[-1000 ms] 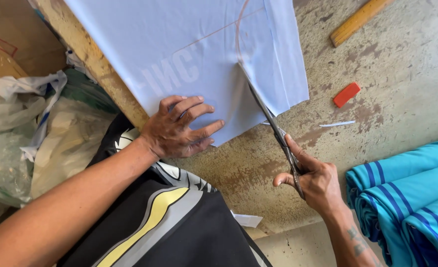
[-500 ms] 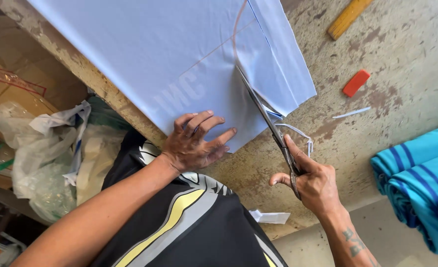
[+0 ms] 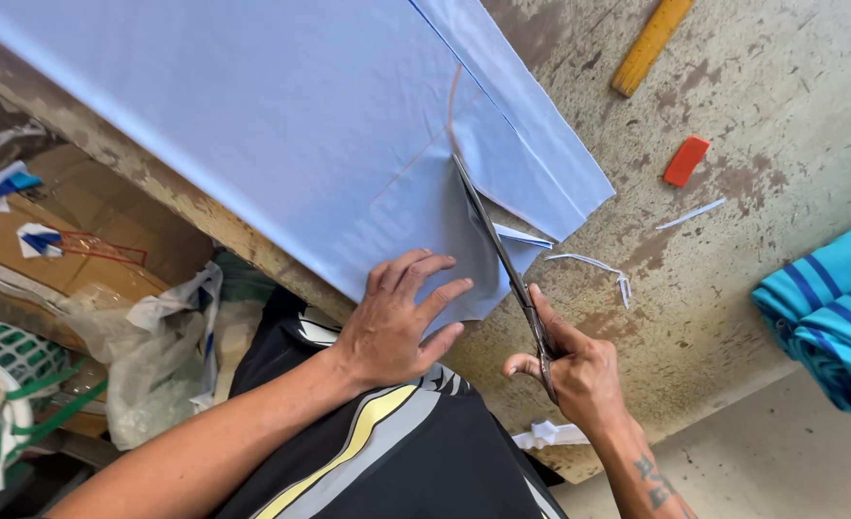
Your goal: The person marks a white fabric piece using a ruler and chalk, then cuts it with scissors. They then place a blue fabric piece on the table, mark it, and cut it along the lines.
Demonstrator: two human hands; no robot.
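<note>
Right hand point(image 3: 579, 375) grips scissors point(image 3: 502, 259), blades biting into the blue cloth point(image 3: 252, 125) and pointing toward 11 o'clock; left hand point(image 3: 397, 322) lies flat, fingers spread, pinning cloth at the bench point(image 3: 762, 86) edge, just beside the blades.

One blue cloth point(image 3: 281, 144), one scissors point(image 3: 502, 255), two hands, one red chalk point(image 3: 686, 160).

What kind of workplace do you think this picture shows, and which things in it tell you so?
Probably a tailoring or garment-cutting workshop: the right hand runs scissors along a marked line on light blue cloth, with red tailor's chalk and a wooden ruler on the worn cutting table.
</note>
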